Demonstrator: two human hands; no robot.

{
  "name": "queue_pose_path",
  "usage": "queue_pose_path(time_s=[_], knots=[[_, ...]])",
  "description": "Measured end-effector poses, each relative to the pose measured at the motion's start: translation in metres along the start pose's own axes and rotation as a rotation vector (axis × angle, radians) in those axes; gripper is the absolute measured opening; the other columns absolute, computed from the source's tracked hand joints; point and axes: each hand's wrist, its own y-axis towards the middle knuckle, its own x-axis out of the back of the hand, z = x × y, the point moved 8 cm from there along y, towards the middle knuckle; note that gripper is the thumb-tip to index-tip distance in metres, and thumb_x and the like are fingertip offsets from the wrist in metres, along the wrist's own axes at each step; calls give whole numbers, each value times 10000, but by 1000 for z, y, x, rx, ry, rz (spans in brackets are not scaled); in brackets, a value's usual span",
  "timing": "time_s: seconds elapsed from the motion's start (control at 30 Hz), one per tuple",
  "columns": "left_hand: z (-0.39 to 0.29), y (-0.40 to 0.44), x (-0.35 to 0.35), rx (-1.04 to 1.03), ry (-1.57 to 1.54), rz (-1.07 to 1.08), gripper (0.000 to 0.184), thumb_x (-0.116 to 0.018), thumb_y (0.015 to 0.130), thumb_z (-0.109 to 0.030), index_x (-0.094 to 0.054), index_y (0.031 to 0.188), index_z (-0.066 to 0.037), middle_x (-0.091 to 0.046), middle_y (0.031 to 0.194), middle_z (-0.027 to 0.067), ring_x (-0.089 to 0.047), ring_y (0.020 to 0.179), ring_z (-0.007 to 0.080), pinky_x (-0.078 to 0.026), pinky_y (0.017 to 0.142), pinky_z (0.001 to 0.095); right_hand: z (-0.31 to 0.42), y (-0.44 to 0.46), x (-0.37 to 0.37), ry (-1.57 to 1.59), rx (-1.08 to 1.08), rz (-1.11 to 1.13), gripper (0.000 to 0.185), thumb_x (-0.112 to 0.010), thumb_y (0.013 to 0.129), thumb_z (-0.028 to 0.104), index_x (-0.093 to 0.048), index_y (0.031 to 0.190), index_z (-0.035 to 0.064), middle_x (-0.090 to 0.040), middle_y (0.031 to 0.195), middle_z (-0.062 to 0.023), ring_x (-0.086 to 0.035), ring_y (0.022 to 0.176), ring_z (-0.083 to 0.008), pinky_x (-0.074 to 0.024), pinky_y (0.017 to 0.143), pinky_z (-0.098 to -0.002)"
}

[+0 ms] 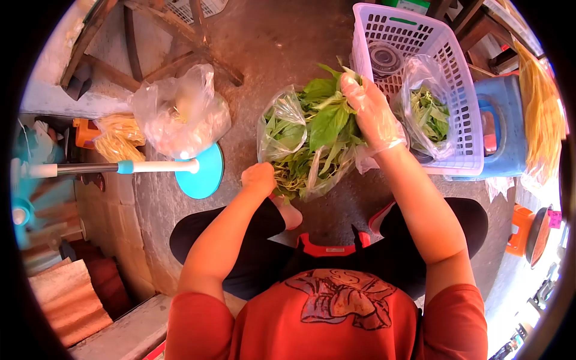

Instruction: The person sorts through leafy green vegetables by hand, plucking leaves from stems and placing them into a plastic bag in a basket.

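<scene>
A clear plastic bag (283, 123) full of leafy greens (282, 174) sits open on the floor in front of me. My left hand (259, 179) is closed at the bag's near left edge, apparently gripping the plastic. In a clear plastic glove, my right hand (370, 111) is closed around the stems of a bunch of broad green leaves (329, 120). That bunch lies over the right side of the bag, its leaves pointing left. The right fingertips are partly hidden by the glove's glare and the stems.
At right, a white plastic basket (471, 135) holds another bag of greens (429, 114), with a blue jerrycan (507, 120) beside it. Left stand a knotted plastic bag (183, 114) and a fan with a turquoise base (201, 174). Wooden legs (162, 30) stand at the upper left.
</scene>
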Motion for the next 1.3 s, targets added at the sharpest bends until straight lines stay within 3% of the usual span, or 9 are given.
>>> queue_pose_path(time_s=[0.17, 0.37, 0.53, 0.6, 0.7, 0.73, 0.87, 1.0, 1.3], knots=[[11, 7, -9, 76, 19, 134, 398, -738, 683, -361, -690, 944, -64, -663, 970, 163, -633, 930, 313, -498, 786, 412, 3, -3, 4, 72, -35, 43, 263, -614, 833, 271, -508, 856, 32, -510, 795, -40, -458, 785, -113, -397, 719, -275], [20, 7, -20, 124, 21, 148, 302, -695, 706, -242, -686, 949, -63, -666, 989, 137, -632, 960, 291, -504, 802, 394, -4, -6, -5, 260, 16, 46, 184, -630, 765, 80, -499, 895, 70, -461, 809, 14, -429, 750, -77, -386, 686, -229], [4, -12, 60, 42, -224, -84, 208, -668, 710, -227, -696, 860, -86, -673, 864, 147, -642, 850, 326, -504, 739, 419, 1, -8, -9, 128, -10, 149, 195, -620, 828, 127, -544, 988, 48, -544, 876, 2, -481, 803, -68, -413, 741, -230], [-4, -36, 99, -107, -429, -110, 190, -661, 734, -193, -672, 839, -36, -662, 781, 141, -645, 728, 291, -489, 652, 393, -4, -7, -11, 111, -25, 184, 192, -631, 830, 103, -583, 1005, 40, -560, 891, 16, -500, 833, -68, -416, 764, -230], [-15, -68, 146, -225, -858, -174, 113, -649, 769, -87, -614, 789, 18, -548, 640, 13, -489, 632, 69, -396, 569, 238, 7, -12, -22, 22, 23, 269, 216, -636, 838, 103, -610, 1040, 32, -593, 911, 12, -524, 858, -74, -435, 764, -251], [-17, -71, 153, -300, -882, -227, 100, -641, 779, -73, -611, 793, 22, -549, 653, 2, -487, 642, 62, -395, 571, 234, 14, -18, -28, -18, 51, 304, 228, -636, 841, 109, -614, 1054, 30, -605, 918, 6, -531, 862, -77, -444, 759, -262], [-34, -83, 166, -448, -920, -273, 77, -619, 807, -46, -609, 805, 31, -556, 702, -14, -481, 663, 45, -396, 576, 225, 78, -53, -55, -532, 731, 410, 424, -675, 718, 45, -614, 1129, 130, -540, 782, -141, -546, 718, -343, -453, 613, -415], [-45, -90, 165, -445, -1011, -188, 79, -610, 821, -50, -614, 814, 29, -545, 670, -25, -470, 649, 36, -399, 573, 225, 71, -64, -75, -619, 758, 529, 523, -685, 636, 30, -596, 1143, 125, -497, 745, -124, -530, 682, -337, -432, 581, -431], [-48, -82, 154, -460, -1184, -162, 109, -600, 853, -91, -630, 862, 14, -552, 693, -35, -438, 619, 23, -332, 529, 189, 68, -62, -74, -653, 726, 527, 193, -648, 686, 70, -601, 872, 46, -561, 797, -134, -571, 793, -336, -480, 673, -415]])
